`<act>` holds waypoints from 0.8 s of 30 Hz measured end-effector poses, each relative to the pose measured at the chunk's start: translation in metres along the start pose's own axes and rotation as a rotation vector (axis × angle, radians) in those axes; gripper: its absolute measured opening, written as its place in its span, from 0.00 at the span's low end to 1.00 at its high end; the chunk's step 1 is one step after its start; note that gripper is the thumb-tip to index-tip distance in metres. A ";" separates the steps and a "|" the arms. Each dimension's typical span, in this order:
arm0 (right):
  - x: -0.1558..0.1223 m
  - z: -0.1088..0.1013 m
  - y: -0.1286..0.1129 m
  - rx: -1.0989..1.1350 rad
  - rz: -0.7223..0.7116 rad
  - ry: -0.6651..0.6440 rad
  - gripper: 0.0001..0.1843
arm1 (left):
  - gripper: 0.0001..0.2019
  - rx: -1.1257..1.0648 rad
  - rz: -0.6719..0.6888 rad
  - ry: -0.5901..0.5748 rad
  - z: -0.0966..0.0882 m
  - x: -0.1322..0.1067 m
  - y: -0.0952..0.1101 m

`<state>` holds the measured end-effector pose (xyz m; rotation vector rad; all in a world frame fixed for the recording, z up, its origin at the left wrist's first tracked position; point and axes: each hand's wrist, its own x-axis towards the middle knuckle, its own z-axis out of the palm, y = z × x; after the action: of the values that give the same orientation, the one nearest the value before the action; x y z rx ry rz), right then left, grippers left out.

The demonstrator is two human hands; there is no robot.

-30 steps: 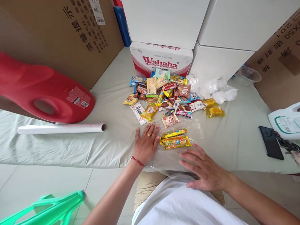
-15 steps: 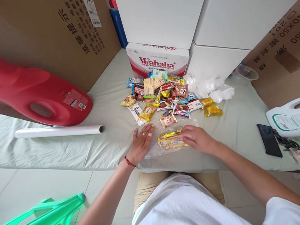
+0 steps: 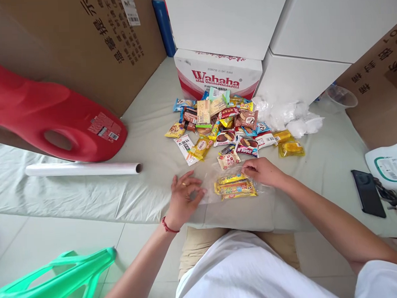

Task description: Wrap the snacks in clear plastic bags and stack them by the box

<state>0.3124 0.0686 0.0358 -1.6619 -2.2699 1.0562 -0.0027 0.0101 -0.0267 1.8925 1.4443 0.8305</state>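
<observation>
Three yellow snack packets (image 3: 235, 187) lie stacked on a sheet of clear plastic wrap (image 3: 219, 176) near the table's front edge. My left hand (image 3: 183, 197) pinches the wrap's left edge beside them, thumb and fingers closed on the film. My right hand (image 3: 262, 170) rests at the packets' upper right corner, fingers curled on the wrap there. A heap of assorted snack packets (image 3: 227, 126) lies just beyond.
A roll of plastic wrap (image 3: 82, 169) and a red jug (image 3: 54, 119) lie at left. Cardboard boxes, white boxes and a Wahaha carton (image 3: 218, 76) stand behind. Crumpled plastic (image 3: 288, 117), a phone (image 3: 367, 193) and a white jug (image 3: 389, 166) are at right. A green stool (image 3: 56, 280) stands below.
My left hand went from flat on the table to pinching the wrap's edge. My right hand came forward from the near edge, over the yellow packets, to their far right corner.
</observation>
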 end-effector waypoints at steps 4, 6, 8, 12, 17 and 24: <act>0.003 0.003 -0.004 -0.227 -0.002 0.017 0.12 | 0.12 0.037 -0.132 0.262 0.003 0.007 -0.010; 0.004 0.007 -0.007 -0.354 0.030 0.019 0.12 | 0.07 0.109 -0.145 0.473 -0.002 0.005 -0.009; 0.004 0.011 -0.010 -0.456 0.055 0.012 0.13 | 0.07 0.226 -0.066 0.701 -0.008 -0.005 0.006; 0.004 0.016 -0.014 -0.568 0.039 0.015 0.15 | 0.11 0.288 0.490 0.587 -0.006 -0.028 0.069; 0.001 0.020 -0.014 -0.547 0.079 0.037 0.13 | 0.17 0.352 0.564 0.068 0.036 -0.008 0.105; 0.007 -0.001 0.008 -0.275 -0.027 0.206 0.13 | 0.17 0.593 0.317 -0.166 0.060 0.028 0.076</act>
<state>0.3163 0.0765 0.0297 -1.7372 -2.3743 0.5551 0.0947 0.0155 -0.0014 2.6136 1.4056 0.3771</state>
